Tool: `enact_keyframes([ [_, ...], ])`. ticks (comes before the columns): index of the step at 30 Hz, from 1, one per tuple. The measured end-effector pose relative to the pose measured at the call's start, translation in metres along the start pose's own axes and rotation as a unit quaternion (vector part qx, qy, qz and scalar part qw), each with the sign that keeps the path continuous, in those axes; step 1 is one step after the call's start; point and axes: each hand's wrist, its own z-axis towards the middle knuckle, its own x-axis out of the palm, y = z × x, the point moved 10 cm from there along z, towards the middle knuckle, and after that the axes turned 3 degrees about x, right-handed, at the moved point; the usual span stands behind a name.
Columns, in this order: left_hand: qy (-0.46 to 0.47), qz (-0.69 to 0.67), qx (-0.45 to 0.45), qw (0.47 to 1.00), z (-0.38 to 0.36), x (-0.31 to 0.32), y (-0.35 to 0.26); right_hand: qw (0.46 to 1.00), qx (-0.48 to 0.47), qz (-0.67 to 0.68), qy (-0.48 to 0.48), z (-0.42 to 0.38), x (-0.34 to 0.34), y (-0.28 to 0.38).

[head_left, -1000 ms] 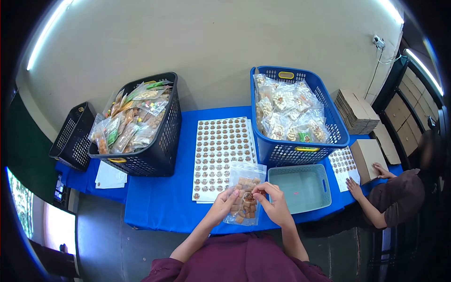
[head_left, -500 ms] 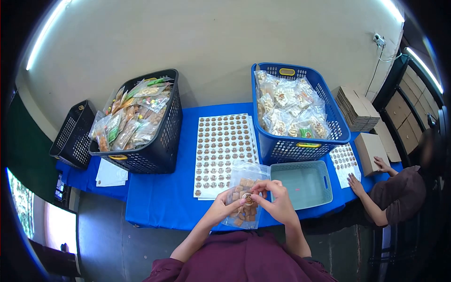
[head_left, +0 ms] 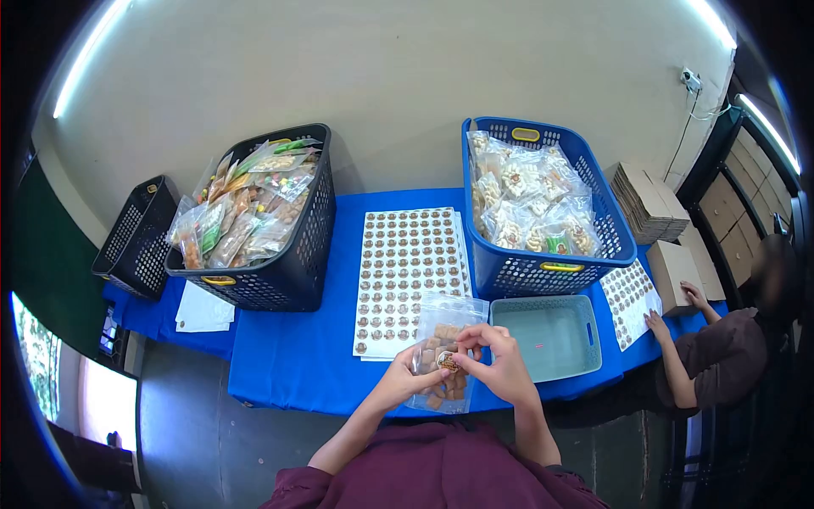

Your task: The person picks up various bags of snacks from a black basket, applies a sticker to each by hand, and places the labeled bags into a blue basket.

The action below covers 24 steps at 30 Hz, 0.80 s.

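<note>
A clear zip-top bag of brown pillow-shaped snacks (head_left: 441,395) is upright in front of me, over the table's near edge. My left hand (head_left: 404,378) grips the bag's left side, its thumb at the edge of a round brown-and-white sticker (head_left: 448,361) on the bag's face. From the other side, my right hand (head_left: 498,363) is closed at the bag, thumb and fingertips bent near the sticker's right edge. Behind the bag lies a stack of sticker sheets (head_left: 398,263) with rows of round labels. A grey-green plastic tray (head_left: 543,339) sits beside my right hand.
A black basket (head_left: 297,271) of packed snacks stands left, a blue basket (head_left: 534,267) of pale snack bags right. A smaller black basket (head_left: 131,242) is farther left. At right, a co-worker's hands (head_left: 658,326) rest near a sticker sheet (head_left: 629,301) and cardboard box (head_left: 674,276).
The view has shifted slightly. Both my hands stay on the bag and sticker with little visible movement. The co-worker's nearer hand has moved a little toward the box.
</note>
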Motion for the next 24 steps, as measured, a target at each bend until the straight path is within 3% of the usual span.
enact_keyframes([
  [8, -0.006, -0.008, 0.052, 0.999, 0.003, 0.0, -0.003, 0.997, -0.056, -0.036, -0.036, 0.0, -0.006, 0.01],
  [16, -0.023, -0.018, 0.102, 0.994, 0.0, 0.007, -0.013, 0.999, -0.013, -0.03, -0.022, -0.01, -0.002, -0.006],
  [20, -0.046, -0.051, 0.06, 0.996, 0.007, -0.007, 0.008, 0.998, -0.059, -0.014, -0.029, -0.015, -0.006, -0.005],
  [23, -0.086, -0.089, 0.009, 0.992, 0.011, -0.019, 0.025, 0.961, 0.062, 0.268, -0.03, -0.022, -0.006, -0.05],
  [24, -0.09, -0.094, 0.019, 0.991, 0.012, -0.018, 0.021, 0.976, 0.033, 0.212, -0.042, -0.022, -0.014, -0.046],
])
